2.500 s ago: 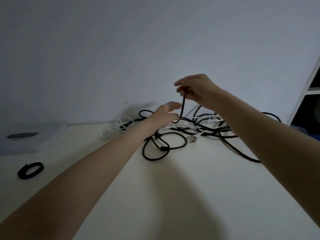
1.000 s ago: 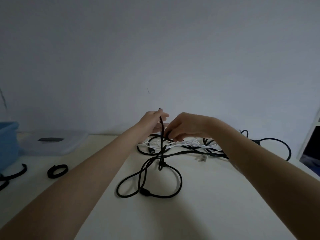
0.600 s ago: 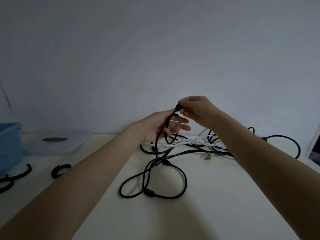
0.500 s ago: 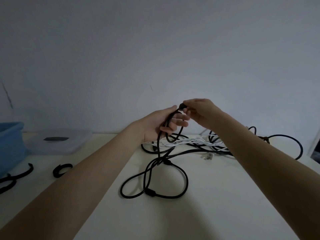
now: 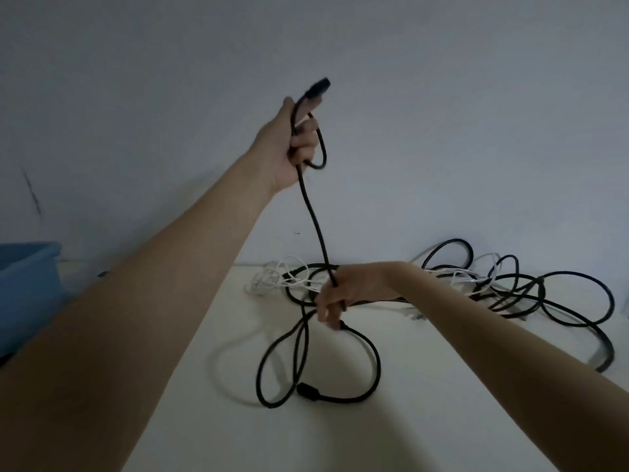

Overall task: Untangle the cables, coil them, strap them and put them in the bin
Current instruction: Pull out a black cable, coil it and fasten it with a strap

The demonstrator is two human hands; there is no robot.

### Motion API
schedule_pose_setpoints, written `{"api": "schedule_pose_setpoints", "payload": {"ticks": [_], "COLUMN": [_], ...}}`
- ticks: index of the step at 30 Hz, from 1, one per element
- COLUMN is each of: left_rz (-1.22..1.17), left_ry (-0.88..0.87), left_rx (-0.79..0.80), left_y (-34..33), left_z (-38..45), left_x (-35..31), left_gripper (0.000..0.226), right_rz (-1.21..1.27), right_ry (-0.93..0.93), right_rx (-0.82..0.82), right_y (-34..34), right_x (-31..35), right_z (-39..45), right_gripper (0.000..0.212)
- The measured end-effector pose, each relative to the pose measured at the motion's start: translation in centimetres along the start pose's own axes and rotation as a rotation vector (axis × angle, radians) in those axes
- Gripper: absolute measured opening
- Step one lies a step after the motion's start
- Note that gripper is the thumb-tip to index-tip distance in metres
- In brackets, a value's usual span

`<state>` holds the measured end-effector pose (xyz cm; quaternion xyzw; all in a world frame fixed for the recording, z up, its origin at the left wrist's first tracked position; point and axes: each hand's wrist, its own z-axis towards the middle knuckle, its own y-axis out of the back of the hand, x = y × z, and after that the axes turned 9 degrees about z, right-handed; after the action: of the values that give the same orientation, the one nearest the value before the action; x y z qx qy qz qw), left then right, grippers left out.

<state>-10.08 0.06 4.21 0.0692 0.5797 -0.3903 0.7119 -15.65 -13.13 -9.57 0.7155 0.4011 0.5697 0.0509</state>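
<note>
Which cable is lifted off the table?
The black cable: left hand holds its plug end high, right hand grips it lower. The white cable lies flat.

The scene is dim and evenly lit, with a bluish-grey cast on the wall [image 5: 442,114]. Soft shadows fall on the table [image 5: 408,430] beneath the forearms. Wide-angle distortion stretches the edges. Fine detail is soft and grainy; no glare shows.

You have two hands in frame, one blue bin [image 5: 27,294] at the left edge, one table [image 5: 442,420], and a tangle of black and white cables [image 5: 476,284] too knotted to count.
</note>
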Motion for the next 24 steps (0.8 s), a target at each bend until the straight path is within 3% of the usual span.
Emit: {"api": "schedule_pose_setpoints", "payload": {"ticks": [3, 6, 9, 12, 14, 16, 19, 21, 24], "left_rz": [0.199, 0.299, 0.114, 0.053, 0.171, 0.347, 0.478, 0.487, 0.47], "left_ry": [0.057, 0.186, 0.252, 0.309, 0.407, 0.49, 0.563, 0.596, 0.583], "left_rx": [-0.079, -0.15, -0.172, -0.056, 0.097, 0.223, 0.258, 0.28, 0.308], "left_y": [0.3, 0.8, 1.4, 1.1, 0.8, 1.2, 3.0, 4.0, 4.3], "left_z": [0.4, 0.5, 0.5, -0.3, -1.8, -3.3, -4.9, -5.5, -6.0], "left_x": [-1.9, -0.9, -0.2, 0.3, 1.4, 2.7, 3.4, 3.4, 3.8], "left_gripper": [0.05, 0.059, 0.05, 0.034, 0.03, 0.032, 0.032, 0.032, 0.035], "right_rz": [-0.159, -0.168, -0.527, -0.767, -0.691, -0.427, -0.052, 0.067, 0.097], "right_ry": [-0.147, -0.037, -0.06, -0.368, -0.404, -0.277, -0.071, 0.005, 0.018], "right_rx": [-0.372, -0.77, -0.733, -0.469, -0.391, -0.369, -0.327, -0.44, -0.793], "right_y": [2.0, 4.4, 5.5, 5.4, 5.6, 5.9, 6.7, 7.0, 7.0], "right_x": [-1.1, 0.4, 2.0, 2.2, 2.7, 3.6, 4.5, 4.6, 4.5], "right_z": [0.6, -0.1, -1.3, -1.2, -0.5, -0.4, -2.1, -2.9, -2.0], "right_gripper": [0.046, 0.049, 0.047, 0.044, 0.033, 0.017, 0.017, 0.023, 0.041]}}
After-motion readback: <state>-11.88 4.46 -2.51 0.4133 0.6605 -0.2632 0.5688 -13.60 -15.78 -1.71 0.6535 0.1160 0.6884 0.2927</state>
